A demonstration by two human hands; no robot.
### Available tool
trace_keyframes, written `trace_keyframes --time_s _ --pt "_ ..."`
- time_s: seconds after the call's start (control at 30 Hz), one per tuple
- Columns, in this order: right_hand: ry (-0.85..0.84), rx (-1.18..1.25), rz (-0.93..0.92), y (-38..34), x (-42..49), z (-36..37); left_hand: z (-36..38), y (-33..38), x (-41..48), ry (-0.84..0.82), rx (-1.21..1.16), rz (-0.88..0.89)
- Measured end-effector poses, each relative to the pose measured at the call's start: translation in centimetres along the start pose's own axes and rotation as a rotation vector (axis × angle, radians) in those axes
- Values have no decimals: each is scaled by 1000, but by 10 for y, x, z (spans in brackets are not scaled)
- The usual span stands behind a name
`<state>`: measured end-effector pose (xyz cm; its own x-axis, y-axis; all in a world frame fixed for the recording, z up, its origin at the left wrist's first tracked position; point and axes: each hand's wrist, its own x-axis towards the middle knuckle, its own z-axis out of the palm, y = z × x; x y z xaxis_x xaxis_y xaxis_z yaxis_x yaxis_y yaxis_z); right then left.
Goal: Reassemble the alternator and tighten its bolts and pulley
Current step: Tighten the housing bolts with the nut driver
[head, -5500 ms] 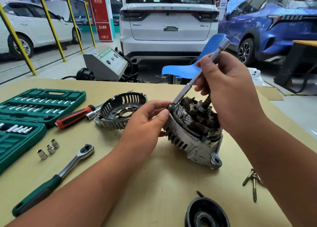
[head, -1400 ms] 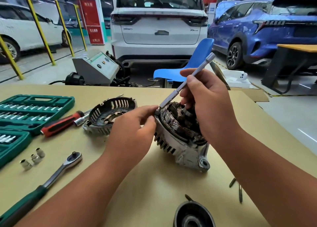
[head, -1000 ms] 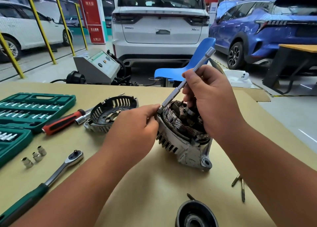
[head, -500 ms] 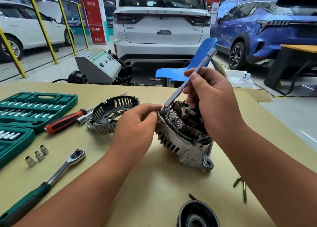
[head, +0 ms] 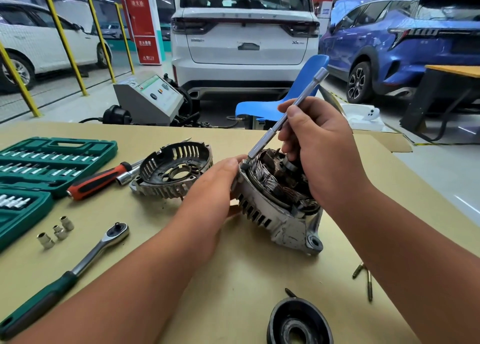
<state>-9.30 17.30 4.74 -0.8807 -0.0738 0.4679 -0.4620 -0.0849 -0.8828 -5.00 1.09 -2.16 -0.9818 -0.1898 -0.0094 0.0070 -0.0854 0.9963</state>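
Little has changed over the last second: the alternator (head: 279, 203) still sits tilted at the middle of the counter (head: 233, 278), and the extension bar (head: 283, 118) still meets a bolt on its upper left rim. This bolt is probably still being run in. The right hand (head: 319, 148) has its fingers pinched around the smooth steel bar; the left hand (head: 210, 187) clasps the ribbed cast housing beside bare copper windings. The slotted end cover (head: 174, 172) lies left of the alternator, the black pulley (head: 298, 323) nearer the person.

At 12 o'clock, the white car (head: 244, 44) tailgate shows a small "X" badge; the red sign's (head: 141, 29) characters are unreadable.
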Motion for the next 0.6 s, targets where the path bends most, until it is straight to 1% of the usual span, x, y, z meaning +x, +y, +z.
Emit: trace_keyframes --time_s 0.1,0.23,0.37,0.6 --pt "-1 -4 -4 0 0 0 3 -4 2 -43 -63 -63" --pt "-4 -16 -13 0 0 1 5 -5 4 -57 -117 -67" --pt "-5 -24 -7 -1 0 1 4 -2 5 -90 -117 -74" --pt "6 -34 8 -4 -1 3 5 4 8 -84 -94 -84"
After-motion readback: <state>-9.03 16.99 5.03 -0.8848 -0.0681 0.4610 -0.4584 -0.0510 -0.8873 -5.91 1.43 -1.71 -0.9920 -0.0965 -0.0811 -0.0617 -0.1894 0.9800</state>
